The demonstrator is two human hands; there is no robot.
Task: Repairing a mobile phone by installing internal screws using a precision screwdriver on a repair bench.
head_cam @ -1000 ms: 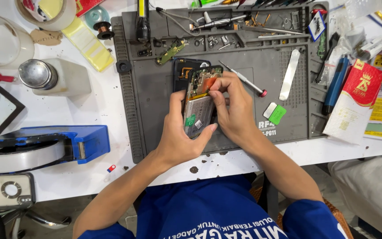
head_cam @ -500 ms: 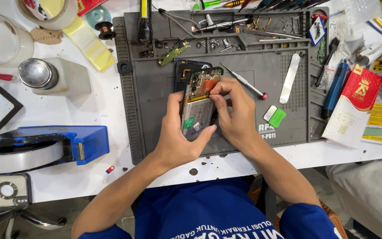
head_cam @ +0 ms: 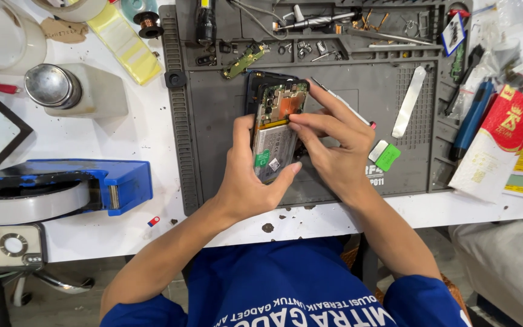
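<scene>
Two hands are working one opened phone (head_cam: 276,130) over the grey ribbed repair mat (head_cam: 213,121): the left hand (head_cam: 246,181) is cupping it from below and the side, thumb along the left edge, fingers curled tight round the bottom. The right hand (head_cam: 334,148) is arching over it, half closed, fingertips (head_cam: 295,124) pressing on the exposed orange-and-green board above the silver battery. Nearby, a flat metal pry strip (head_cam: 410,100) is lying on the mat, a blue tape dispenser (head_cam: 74,188) sitting well left.
</scene>
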